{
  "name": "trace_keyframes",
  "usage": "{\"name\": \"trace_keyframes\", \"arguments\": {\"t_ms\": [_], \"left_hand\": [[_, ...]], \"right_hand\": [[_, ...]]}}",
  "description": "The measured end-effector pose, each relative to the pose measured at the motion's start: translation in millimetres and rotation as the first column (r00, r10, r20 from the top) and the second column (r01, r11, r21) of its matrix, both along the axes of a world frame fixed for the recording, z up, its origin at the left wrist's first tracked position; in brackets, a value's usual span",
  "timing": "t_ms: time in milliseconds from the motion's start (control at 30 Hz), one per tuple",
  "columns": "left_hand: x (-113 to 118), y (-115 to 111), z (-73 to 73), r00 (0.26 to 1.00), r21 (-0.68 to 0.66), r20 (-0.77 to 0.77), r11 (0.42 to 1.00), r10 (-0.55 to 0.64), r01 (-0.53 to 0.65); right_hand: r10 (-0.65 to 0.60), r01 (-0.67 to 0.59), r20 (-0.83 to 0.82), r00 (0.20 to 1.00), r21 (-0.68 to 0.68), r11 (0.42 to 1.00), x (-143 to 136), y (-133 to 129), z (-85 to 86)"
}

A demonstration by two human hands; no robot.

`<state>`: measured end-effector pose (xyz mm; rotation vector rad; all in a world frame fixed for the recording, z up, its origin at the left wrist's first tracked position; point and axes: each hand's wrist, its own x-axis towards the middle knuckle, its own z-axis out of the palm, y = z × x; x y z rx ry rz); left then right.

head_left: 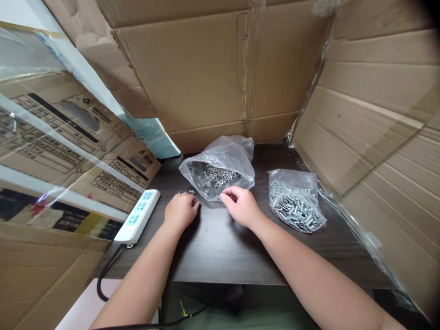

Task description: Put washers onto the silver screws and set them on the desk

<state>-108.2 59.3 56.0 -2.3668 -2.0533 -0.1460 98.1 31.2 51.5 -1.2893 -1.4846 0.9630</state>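
My left hand [180, 210] rests on the dark table with its fingers curled; whatever they hold, if anything, is hidden. Just beyond its knuckles lie a few small metal pieces [192, 192], too small to name surely. My right hand [241, 207] has thumb and forefinger pinched at the near rim of an open clear plastic bag [225, 153]. Inside that bag is a heap of small metal rings that look like washers [220, 175]. To the right of my right hand sits a second clear bag [292, 178], full of silvery bolts [297, 211].
A white power strip [137, 217] with a black cable [103, 275] lies along the table's left side. Cardboard walls [192, 82] enclose the back and both sides. A light-blue printed sheet [153, 136] stands at the back left. The dark tabletop [220, 261] ends near my forearms.
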Motion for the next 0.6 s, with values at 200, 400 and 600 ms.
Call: {"name": "trace_keyframes", "arguments": {"t_ms": [200,400,600], "left_hand": [[-3.2,4.3,-3.1,1.0,0.004,-0.023,1.0,-0.014,0.014],[-5.6,8.3,-6.6,0.999,-0.001,-0.021,0.999,-0.035,0.035],[-5.4,9.8,-8.4,0.999,-0.004,-0.027,0.999,-0.034,0.034]], "right_hand": [[-0.004,0.004,0.021,1.0,-0.007,1.0,-1.3,-0.4,-0.2],[0.0,0.001,0.035,0.999,-0.011,1.0,-2.3,-1.4,0.6],[0.001,-0.001,0.038,0.999,-0.005,1.0,-2.5,-0.3,-1.7]]}}
